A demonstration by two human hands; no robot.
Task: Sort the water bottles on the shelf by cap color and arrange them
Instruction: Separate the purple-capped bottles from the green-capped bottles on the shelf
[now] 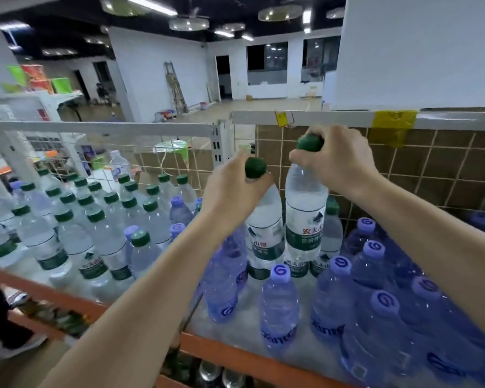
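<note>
Left hand (230, 189) grips one green-cap bottle (263, 231) by its neck, right hand (339, 161) another (304, 219), both among the purple caps (280, 271) at the shelf's (235, 357) right; lift both straight up, high enough to clear neighbours; carry left to the green group (95, 214); purple strays (177, 201) at its edge crowd the landing spot.

Orange-edged shelf (235, 357) (wire-backed): green-capped bottles (67, 233) left, purple-capped bottles (375, 303) right.
</note>
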